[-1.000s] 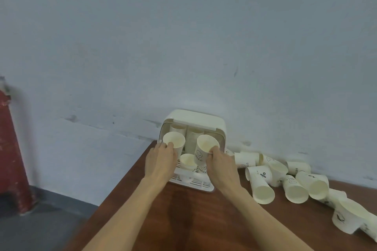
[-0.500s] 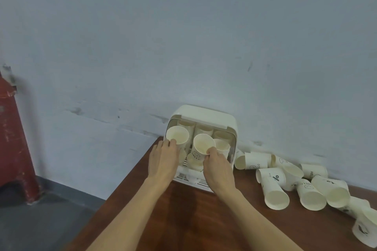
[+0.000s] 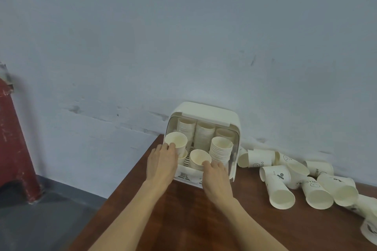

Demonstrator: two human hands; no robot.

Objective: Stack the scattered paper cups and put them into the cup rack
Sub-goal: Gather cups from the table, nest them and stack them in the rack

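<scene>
Presently we find the wooden table [image 3: 204, 220] set against the pale wall [image 3: 183, 36], with the cream cup rack [image 3: 206, 111] at its far edge, directly ahead of both hands. We see tall nested stacks standing inside the rack's rear. Our left hand [image 3: 161, 164] grips an upright cup [image 3: 175, 142] at the rack's front left; our right hand [image 3: 216, 175] holds a shorter cup [image 3: 200, 158] by its rim at front centre, just beside a ribbed front stack [image 3: 221, 150]. Well to the right, scattered cups [image 3: 302, 181] lie on their sides, white with dark printing, mouths mostly facing us.
</scene>
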